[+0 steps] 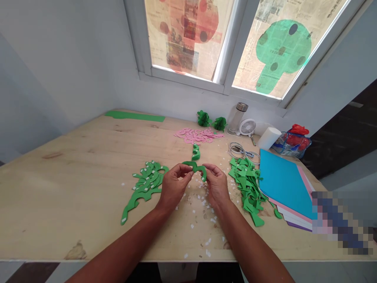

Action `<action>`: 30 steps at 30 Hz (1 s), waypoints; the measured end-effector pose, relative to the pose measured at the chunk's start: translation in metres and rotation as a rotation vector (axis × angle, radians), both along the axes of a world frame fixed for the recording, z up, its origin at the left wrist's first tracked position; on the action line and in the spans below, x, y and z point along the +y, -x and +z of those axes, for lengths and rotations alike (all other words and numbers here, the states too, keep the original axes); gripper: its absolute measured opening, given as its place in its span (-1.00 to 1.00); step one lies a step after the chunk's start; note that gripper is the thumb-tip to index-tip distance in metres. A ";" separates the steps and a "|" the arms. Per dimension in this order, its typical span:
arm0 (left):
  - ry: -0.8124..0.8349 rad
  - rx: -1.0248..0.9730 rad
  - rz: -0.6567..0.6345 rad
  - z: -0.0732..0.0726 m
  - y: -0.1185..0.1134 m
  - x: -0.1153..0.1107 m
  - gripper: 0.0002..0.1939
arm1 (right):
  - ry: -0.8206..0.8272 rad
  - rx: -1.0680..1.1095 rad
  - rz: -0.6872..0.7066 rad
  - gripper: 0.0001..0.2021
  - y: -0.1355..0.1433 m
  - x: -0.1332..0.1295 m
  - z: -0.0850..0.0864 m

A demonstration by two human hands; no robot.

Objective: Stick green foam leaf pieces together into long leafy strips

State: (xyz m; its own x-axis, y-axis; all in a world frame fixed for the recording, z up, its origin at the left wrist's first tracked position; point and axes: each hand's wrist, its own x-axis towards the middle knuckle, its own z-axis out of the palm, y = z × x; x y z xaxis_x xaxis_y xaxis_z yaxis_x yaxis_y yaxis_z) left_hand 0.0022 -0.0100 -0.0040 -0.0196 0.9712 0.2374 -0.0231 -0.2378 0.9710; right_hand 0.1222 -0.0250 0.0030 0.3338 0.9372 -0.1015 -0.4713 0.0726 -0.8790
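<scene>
Between my two hands, above the middle of the table, is a curved green paper cutout (201, 169) with a wavy outline. My left hand (175, 182) pinches its left end, and the fingers of my right hand (217, 181) are closed at its right end. Just beyond lies a small stack of similar green cutouts (195, 152). Left of my left hand spreads a pile of green cutouts (149, 177) bearing small white squares. Small white paper bits (203, 202) are scattered on the table below my hands.
On the right lie green paper scraps (249, 184), scissors (251, 154), tape rolls (236, 150) and blue paper (284, 179) on other sheets. Behind are pink cutouts (198, 135), green paper shapes (204, 118), a bottle (237, 118), a fan (247, 127), a white roll (269, 137) and a basket (291, 143).
</scene>
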 end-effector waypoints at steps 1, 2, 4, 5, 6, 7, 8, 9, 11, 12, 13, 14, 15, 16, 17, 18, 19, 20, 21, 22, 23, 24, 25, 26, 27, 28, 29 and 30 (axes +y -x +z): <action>0.000 -0.001 0.001 0.000 0.000 0.000 -0.84 | -0.001 0.000 0.000 -0.80 0.000 0.000 0.001; 0.001 -0.002 0.000 0.001 0.000 0.000 -0.84 | -0.003 0.001 0.001 -0.80 0.000 0.000 0.001; 0.000 -0.005 -0.002 0.001 0.000 0.000 -0.84 | -0.007 0.002 0.005 -0.81 0.001 -0.001 0.002; -0.001 -0.006 -0.003 0.002 0.000 0.000 -0.84 | -0.010 0.002 0.008 -0.81 0.001 -0.001 0.002; -0.004 -0.006 -0.003 0.002 0.000 0.000 -0.84 | -0.013 0.001 0.010 -0.81 0.001 -0.001 0.003; -0.008 -0.003 -0.003 0.002 0.000 0.000 -0.84 | -0.016 0.000 0.013 -0.81 0.001 -0.001 0.003; -0.013 0.002 -0.004 0.002 0.000 0.000 -0.85 | -0.018 -0.001 0.014 -0.81 0.001 -0.001 0.003; -0.019 0.009 -0.005 0.002 0.001 0.000 -0.85 | -0.020 -0.004 0.015 -0.81 0.001 -0.001 0.003; -0.032 0.030 -0.003 0.002 0.001 0.000 -0.87 | -0.018 -0.010 0.013 -0.80 0.001 -0.001 0.003; -0.038 0.043 0.000 0.003 0.001 -0.001 -0.87 | -0.014 -0.014 0.011 -0.79 0.001 -0.001 0.003; -0.045 0.056 0.004 0.003 0.002 -0.001 -0.88 | -0.009 -0.021 0.006 -0.78 0.001 -0.001 0.003; -0.051 0.069 0.009 0.003 0.002 -0.001 -0.88 | -0.003 -0.028 0.000 -0.77 0.001 -0.001 0.003; -0.057 0.080 0.010 0.003 0.002 -0.001 -0.89 | 0.002 -0.034 -0.007 -0.77 0.001 -0.001 0.003; -0.062 0.087 0.009 0.003 0.002 -0.002 -0.88 | 0.004 -0.040 -0.012 -0.76 0.001 -0.001 0.002; -0.065 0.091 0.007 0.003 0.002 -0.002 -0.88 | 0.003 -0.043 -0.015 -0.76 0.001 -0.001 0.002; -0.065 0.093 0.005 0.003 0.001 -0.001 -0.87 | 0.001 -0.043 -0.016 -0.76 0.001 -0.001 0.002; -0.064 0.095 0.003 0.002 0.001 -0.001 -0.86 | -0.002 -0.040 -0.015 -0.76 0.001 -0.001 0.002; -0.061 0.095 0.002 0.002 0.001 -0.001 -0.86 | -0.005 -0.033 -0.012 -0.76 0.001 0.000 0.002; -0.056 0.096 0.002 0.001 0.001 -0.001 -0.85 | -0.008 -0.026 -0.010 -0.77 0.001 0.000 0.002; -0.052 0.096 0.003 0.001 0.001 0.000 -0.85 | -0.010 -0.020 -0.007 -0.77 0.001 0.000 0.002; -0.049 0.095 0.005 0.000 0.001 0.000 -0.85 | -0.011 -0.017 -0.006 -0.78 0.001 0.000 0.002; -0.047 0.093 0.009 0.000 0.001 0.000 -0.86 | -0.012 -0.017 -0.005 -0.78 0.001 0.000 0.002; -0.046 0.091 0.012 0.000 0.001 0.000 -0.86 | -0.011 -0.018 -0.004 -0.79 0.001 -0.001 0.002; -0.045 0.091 0.014 0.000 0.001 0.000 -0.86 | -0.010 -0.019 -0.002 -0.79 0.001 0.000 0.002; -0.044 0.095 0.014 0.000 0.001 0.000 -0.86 | -0.009 -0.019 -0.001 -0.79 0.002 0.000 0.002; -0.042 0.100 0.014 0.000 0.000 0.000 -0.85 | -0.009 -0.016 0.000 -0.79 0.002 0.000 0.001; -0.040 0.108 0.013 0.001 0.000 -0.001 -0.85 | -0.009 -0.011 0.003 -0.79 0.002 0.000 0.001; -0.036 0.116 0.012 0.002 0.000 -0.001 -0.84 | -0.010 -0.004 0.005 -0.79 0.002 0.000 0.001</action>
State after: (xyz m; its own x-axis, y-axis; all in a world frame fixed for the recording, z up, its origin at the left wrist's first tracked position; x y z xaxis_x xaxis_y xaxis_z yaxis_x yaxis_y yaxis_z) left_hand 0.0020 -0.0112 -0.0022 -0.0010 0.9618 0.2739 0.0920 -0.2726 0.9577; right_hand 0.1205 -0.0252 0.0039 0.3291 0.9399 -0.0910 -0.4678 0.0786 -0.8804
